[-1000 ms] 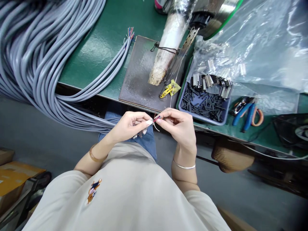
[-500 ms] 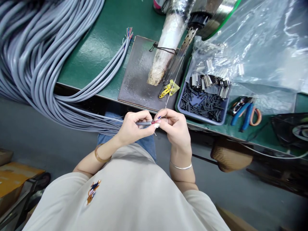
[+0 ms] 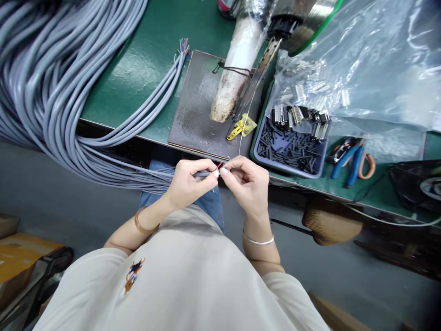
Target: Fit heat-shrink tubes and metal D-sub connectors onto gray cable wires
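Observation:
My left hand point(image 3: 193, 181) is closed around the end of a grey cable point(image 3: 202, 174), just in front of the bench edge. Thin coloured wires come out of the cable end, with a red wire point(image 3: 218, 166) sticking up by the fingertips. My right hand point(image 3: 246, 181) is pinched close beside it, thumb against forefinger at the wire ends. What lies between those fingertips is too small to make out. A thin strand of solder wire point(image 3: 244, 131) runs down from the metal stand toward the right hand.
A large bundle of grey cables point(image 3: 58, 82) fills the left. Behind my hands lie a dark board point(image 3: 196, 105), a white wrapped rod point(image 3: 234, 69) and a yellow clip point(image 3: 237, 130). Rightward are a tray point(image 3: 255, 154) of black tubes and connectors, and blue-handled pliers point(image 3: 353, 165).
My right hand has shifted slightly left, nearer the left fingertips. The red wire, which pointed right between both hands, now sticks upward by the left fingers.

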A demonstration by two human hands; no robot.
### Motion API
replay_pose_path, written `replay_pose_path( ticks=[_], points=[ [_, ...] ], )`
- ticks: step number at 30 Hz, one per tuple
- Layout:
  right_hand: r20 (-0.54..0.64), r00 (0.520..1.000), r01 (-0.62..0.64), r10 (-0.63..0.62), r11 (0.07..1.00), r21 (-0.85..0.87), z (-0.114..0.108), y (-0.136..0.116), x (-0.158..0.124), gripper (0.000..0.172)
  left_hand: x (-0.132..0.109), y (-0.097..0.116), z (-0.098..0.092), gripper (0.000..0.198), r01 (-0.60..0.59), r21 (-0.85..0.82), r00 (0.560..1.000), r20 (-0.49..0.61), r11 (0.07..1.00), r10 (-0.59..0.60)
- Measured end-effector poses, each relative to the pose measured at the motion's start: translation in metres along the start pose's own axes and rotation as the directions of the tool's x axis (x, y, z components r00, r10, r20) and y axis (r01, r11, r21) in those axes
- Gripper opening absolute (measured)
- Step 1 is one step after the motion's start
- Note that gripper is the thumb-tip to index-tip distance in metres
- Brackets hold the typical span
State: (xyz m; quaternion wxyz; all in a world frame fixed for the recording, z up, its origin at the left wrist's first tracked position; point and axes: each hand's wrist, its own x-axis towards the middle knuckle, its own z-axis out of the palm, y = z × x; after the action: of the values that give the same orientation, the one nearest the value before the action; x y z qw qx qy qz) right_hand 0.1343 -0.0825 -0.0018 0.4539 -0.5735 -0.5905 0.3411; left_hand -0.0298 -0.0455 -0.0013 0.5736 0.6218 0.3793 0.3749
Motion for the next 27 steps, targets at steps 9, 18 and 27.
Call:
replay_pose_path(
  ticks=[9,18,27],
  points=[
    [0.110,0.993,0.069,-0.053,0.988,-0.141,-0.008,-0.007,0.003,0.016,-0.002,0.004,-0.001,0.019,0.070,-0.007,0.997,0.019,0.998,-0.070],
    [0.079,0.995,-0.052,0.057,0.997,-0.058,-0.012,-0.008,-0.005,0.022,-0.002,0.002,-0.004,0.022,0.027,-0.131,0.983,-0.175,0.991,-0.050],
    [0.101,0.995,0.034,-0.019,0.989,-0.142,-0.006,-0.015,0.003,0.020,-0.006,0.003,0.001,0.018,-0.015,-0.026,0.991,-0.131,1.000,0.011]
  ],
)
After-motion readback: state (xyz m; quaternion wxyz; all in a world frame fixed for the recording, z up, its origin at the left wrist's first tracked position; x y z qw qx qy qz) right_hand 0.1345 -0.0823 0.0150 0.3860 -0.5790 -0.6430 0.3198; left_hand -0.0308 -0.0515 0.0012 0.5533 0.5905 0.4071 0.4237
